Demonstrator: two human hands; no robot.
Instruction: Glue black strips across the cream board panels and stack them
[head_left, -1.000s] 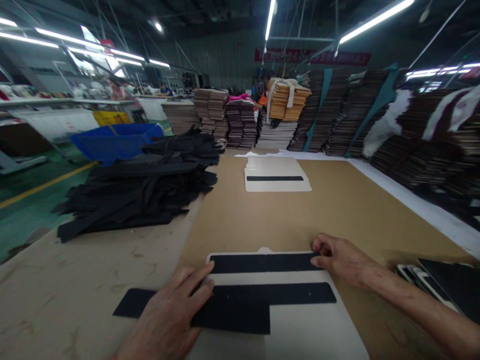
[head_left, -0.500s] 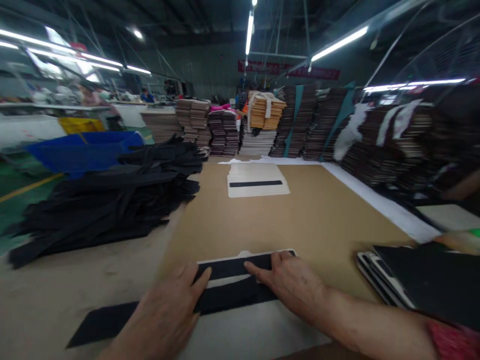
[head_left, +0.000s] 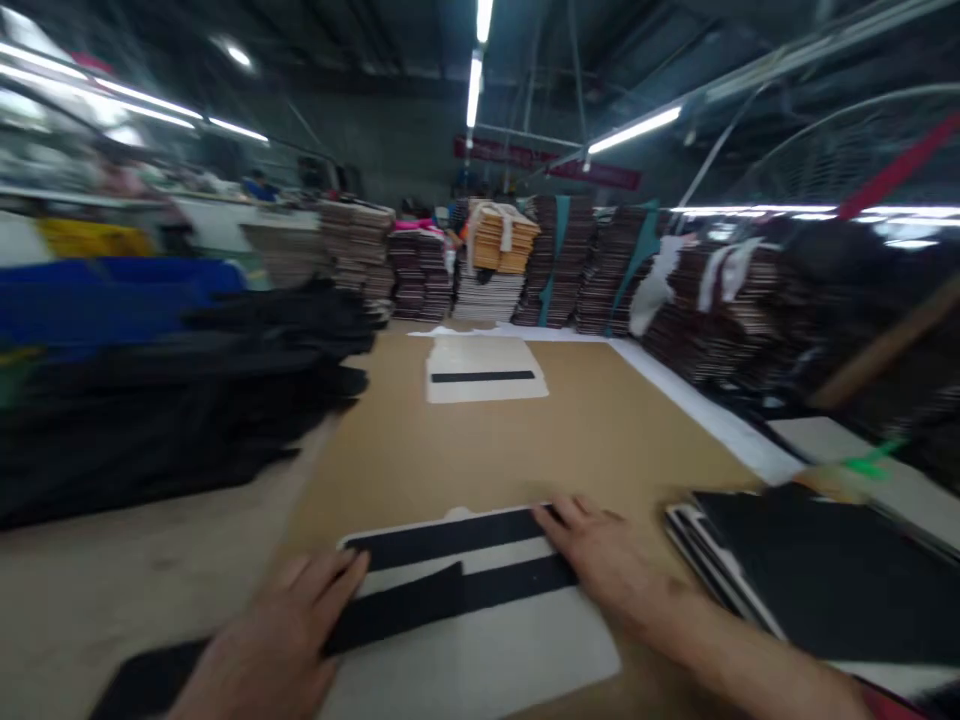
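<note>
A pale flat panel lies in front of me, with one black strip along its far edge and a second black strip across its middle. My left hand is at the panel's left side, its fingers closed over a loose black fabric strip. That strip overlaps the middle one and runs out beyond my wrist at the lower left. At the panel's far right corner rests my right hand, fingers stretched out and touching the end of the far strip. My left palm hides part of the loose strip.
Heaped black strips lie at the left, before a blue bin. Another pale panel with a black strip lies farther up the brown board. Black-topped panels are stacked at the right. Tall material stacks line the back.
My left hand has drawn left, uncovering more of the panel, and the loose strip's end has shifted left with it. My right hand has moved to the panel's right corner. The view has turned right.
</note>
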